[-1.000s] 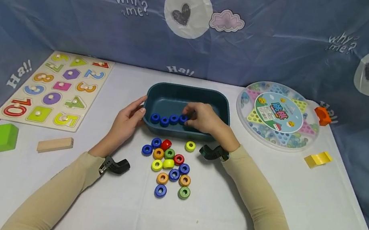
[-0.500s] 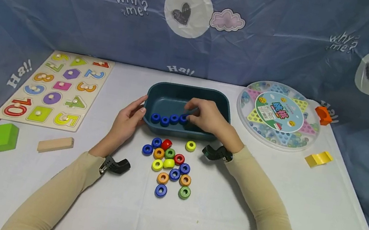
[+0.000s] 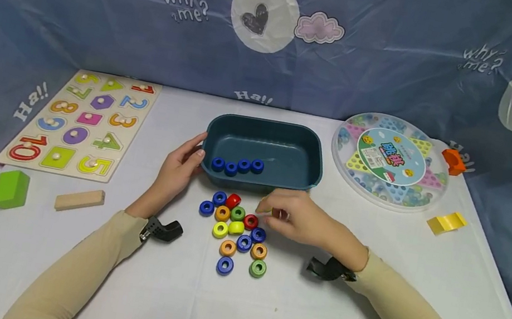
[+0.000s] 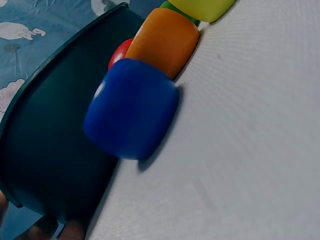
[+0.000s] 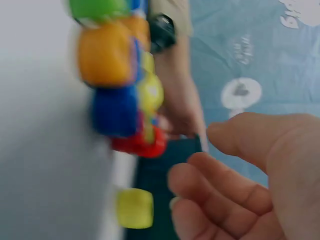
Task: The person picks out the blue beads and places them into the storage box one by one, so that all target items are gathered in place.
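In the head view, a dark teal tray holds several blue beads in a row along its near wall. My left hand grips the tray's left end, thumb at the near corner; in the left wrist view only fingertips show beneath its rim. My right hand hovers in front of the tray, just right of the loose beads, with thumb and loosely bent fingers apart and nothing between them. A red bead is nearest its fingertips. The yellow bead in the right wrist view is covered by that hand in the head view.
Loose blue, orange, green, yellow and red beads lie in front of the tray. A number puzzle board, green block and wooden stick are left. A round game box, orange piece and yellow piece are right.
My right hand has let go of a blue bead inside the tray and moved out toward me, over the loose beads. My left hand stays on the tray.
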Available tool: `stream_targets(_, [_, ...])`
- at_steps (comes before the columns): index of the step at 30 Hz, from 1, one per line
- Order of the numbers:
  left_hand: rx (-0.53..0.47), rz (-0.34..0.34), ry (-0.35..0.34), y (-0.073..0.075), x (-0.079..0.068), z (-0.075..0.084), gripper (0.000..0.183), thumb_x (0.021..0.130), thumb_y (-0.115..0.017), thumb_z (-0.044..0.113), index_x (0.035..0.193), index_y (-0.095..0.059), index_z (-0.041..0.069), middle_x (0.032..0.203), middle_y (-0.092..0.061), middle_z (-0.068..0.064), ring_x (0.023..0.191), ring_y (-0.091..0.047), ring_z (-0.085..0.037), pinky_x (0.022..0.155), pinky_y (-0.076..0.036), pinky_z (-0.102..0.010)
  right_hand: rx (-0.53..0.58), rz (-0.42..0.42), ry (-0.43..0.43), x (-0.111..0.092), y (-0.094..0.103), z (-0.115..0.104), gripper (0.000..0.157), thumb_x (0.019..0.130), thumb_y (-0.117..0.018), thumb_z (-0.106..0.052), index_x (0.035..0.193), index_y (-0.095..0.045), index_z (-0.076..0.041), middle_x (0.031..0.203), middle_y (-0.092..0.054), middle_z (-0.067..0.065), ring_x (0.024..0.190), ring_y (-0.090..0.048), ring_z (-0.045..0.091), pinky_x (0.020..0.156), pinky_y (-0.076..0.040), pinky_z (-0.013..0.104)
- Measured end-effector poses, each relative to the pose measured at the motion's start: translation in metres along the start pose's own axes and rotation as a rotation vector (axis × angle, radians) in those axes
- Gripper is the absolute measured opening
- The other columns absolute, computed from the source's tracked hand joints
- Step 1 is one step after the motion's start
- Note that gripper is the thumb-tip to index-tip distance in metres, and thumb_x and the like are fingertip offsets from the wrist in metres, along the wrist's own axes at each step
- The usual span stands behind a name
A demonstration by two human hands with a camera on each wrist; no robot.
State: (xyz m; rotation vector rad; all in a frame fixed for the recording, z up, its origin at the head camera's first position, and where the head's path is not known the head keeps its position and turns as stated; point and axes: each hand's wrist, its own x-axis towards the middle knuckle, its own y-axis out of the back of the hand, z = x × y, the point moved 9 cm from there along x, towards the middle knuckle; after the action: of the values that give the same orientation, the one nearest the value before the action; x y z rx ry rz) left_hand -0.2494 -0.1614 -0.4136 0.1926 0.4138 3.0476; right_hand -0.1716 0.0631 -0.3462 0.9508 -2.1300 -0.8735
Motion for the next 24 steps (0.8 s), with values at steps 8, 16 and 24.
stream_targets(8, [0.006, -0.005, 0.000, 0.000, 0.001, 0.002, 0.047, 0.104, -0.045, 0.032, 0.150, -0.040, 0.024, 0.151, -0.044, -0.010, 0.126, -0.053, -0.029, 0.089, -0.055, -0.019, -0.016, -0.184, -0.074, -0.021, -0.035, 0.007, 0.015, 0.089, -0.067, -0.012, 0.102, -0.072, -0.016, 0.099, -0.066, -0.004, 0.077, -0.054, 0.008, 0.068, -0.049, 0.016])
stream_targets(16, [0.035, 0.007, 0.002, 0.001, 0.000, 0.003, 0.047, 0.104, -0.045, 0.034, 0.150, -0.039, 0.025, 0.149, -0.046, -0.011, 0.125, -0.054, -0.029, 0.087, -0.055, -0.017, -0.019, -0.186, -0.108, -0.019, -0.039, 0.010, 0.011, 0.088, -0.067, -0.014, 0.098, -0.071, -0.016, 0.088, -0.062, -0.005, 0.071, -0.053, 0.012, 0.062, -0.045, 0.016])
stream_targets(24, [0.033, 0.006, 0.004, 0.000, 0.000, 0.002, 0.047, 0.104, -0.044, 0.033, 0.150, -0.039, 0.025, 0.149, -0.046, -0.013, 0.125, -0.054, -0.030, 0.089, -0.055, -0.019, -0.035, -0.167, -0.131, -0.020, -0.037, 0.014, 0.008, 0.085, -0.072, -0.020, 0.090, -0.068, -0.016, 0.082, -0.060, -0.003, 0.070, -0.053, 0.011, 0.060, -0.044, 0.017])
